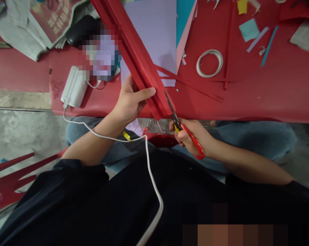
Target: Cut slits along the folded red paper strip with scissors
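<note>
A long folded piece of red paper slants from the top of the view down to the table's front edge. My left hand grips it near its lower end, thumb on top and fingers beneath. My right hand is closed round red-handled scissors. Their blades point up and to the left and lie along the right edge of the red paper, close to its lower end. Whether the blades are parted is hard to tell. Beneath the red paper lie lilac sheets.
On the red table are a tape roll, thin red strips and coloured scraps. A white power bank sits at the left, its white cable crossing my left forearm. A black object lies behind.
</note>
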